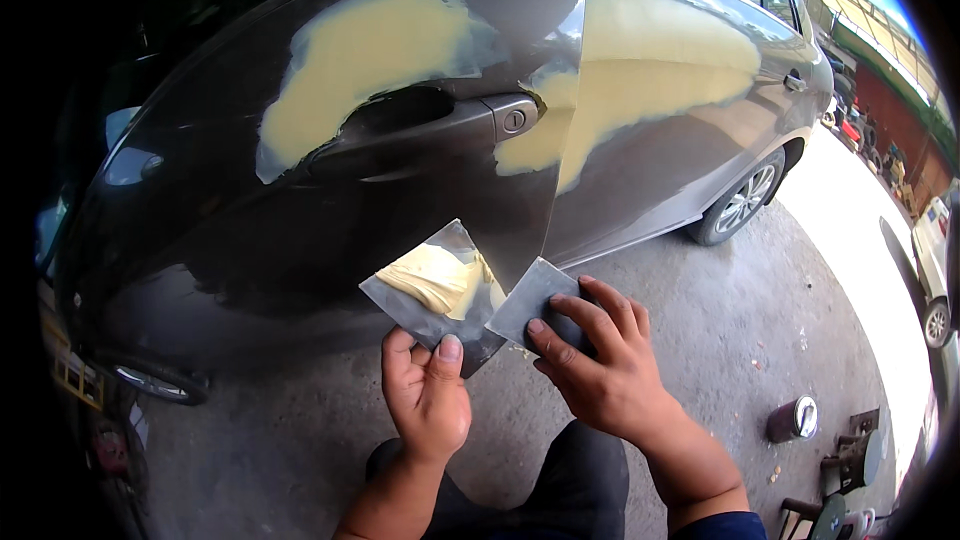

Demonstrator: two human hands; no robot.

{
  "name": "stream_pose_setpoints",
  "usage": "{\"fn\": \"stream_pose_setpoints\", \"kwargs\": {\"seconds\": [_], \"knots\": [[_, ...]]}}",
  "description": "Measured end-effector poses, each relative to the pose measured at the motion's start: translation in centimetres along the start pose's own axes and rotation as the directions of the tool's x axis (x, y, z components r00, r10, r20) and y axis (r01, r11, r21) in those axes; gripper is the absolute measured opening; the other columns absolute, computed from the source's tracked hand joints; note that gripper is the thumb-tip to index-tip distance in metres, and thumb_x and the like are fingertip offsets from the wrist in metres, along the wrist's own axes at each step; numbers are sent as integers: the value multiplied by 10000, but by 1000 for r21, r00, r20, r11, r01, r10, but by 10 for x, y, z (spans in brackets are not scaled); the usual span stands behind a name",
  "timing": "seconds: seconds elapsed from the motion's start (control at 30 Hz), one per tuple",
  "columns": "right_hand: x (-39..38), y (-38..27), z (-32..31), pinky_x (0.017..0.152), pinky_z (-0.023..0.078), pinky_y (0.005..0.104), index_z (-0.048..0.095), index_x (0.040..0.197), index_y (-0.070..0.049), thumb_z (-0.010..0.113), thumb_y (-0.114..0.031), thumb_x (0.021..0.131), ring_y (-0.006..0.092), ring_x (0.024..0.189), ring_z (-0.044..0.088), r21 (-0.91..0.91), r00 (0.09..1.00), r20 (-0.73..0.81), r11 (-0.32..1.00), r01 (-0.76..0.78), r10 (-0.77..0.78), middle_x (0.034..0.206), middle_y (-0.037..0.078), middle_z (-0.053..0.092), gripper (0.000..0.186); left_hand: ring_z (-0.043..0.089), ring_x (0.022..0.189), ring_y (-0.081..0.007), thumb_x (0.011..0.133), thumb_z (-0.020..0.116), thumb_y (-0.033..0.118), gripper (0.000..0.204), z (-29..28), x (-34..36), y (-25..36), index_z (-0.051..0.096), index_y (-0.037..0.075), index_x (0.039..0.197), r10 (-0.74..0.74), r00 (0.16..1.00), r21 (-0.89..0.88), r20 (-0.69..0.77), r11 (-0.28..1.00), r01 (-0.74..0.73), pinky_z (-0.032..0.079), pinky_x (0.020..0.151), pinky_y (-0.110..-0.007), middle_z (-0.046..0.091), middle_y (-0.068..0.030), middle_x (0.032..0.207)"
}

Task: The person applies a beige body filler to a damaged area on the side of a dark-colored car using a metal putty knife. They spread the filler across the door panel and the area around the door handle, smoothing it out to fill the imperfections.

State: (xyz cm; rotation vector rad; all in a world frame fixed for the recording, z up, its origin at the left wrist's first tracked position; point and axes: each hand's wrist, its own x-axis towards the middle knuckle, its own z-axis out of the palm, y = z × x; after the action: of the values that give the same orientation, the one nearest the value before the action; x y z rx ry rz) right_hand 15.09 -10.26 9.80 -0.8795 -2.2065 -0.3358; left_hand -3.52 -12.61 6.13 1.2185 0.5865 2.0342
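Observation:
My left hand grips the lower edge of a flat grey plate, thumb on top. A mound of pale yellow body filler lies on that plate. Between the thumb and fingers of my right hand is a dark grey, flat spreader. Its left corner meets or overlaps the plate's right edge. Beyond both hands stands a dark grey-brown car door. Yellow filler patches cover the area above its handle, and a larger patch spreads across the rear door.
A rear wheel stands to the right and a front wheel at lower left. On the concrete floor a dark can sits right of my legs, near small stools. Another, white car is at the far right.

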Motion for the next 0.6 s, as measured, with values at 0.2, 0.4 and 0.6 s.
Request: {"fn": "stream_pose_setpoints", "kwargs": {"seconds": [0.2,0.4,0.6], "knots": [[-16,21,-16,958,458,456,679,1153,-60,764,-103,768,372,1165,554,406,957,-63,883,-234,283,1224,163,579,396,542,1195,-184,944,517,-34,359,-30,3,10,460,-31,1299,114,991,44,74,992,-117,357,1075,-344,581,-148,1285],[4,18,-29,928,476,366,662,1162,3,725,-137,848,315,1116,589,480,925,-71,826,-297,374,1232,197,567,349,554,1193,-212,923,518,-19,364,-63,7,20,486,-23,1286,-1,997,-99,82,995,10,364,1077,-369,606,-142,1256],[18,10,-28,925,477,371,658,1159,6,725,-128,837,313,1117,586,409,938,-100,873,-265,331,1243,196,558,355,585,1122,-187,907,523,-20,322,-76,12,29,510,-49,1228,-22,997,-149,-67,989,12,394,1025,-328,636,-151,1187]]}}
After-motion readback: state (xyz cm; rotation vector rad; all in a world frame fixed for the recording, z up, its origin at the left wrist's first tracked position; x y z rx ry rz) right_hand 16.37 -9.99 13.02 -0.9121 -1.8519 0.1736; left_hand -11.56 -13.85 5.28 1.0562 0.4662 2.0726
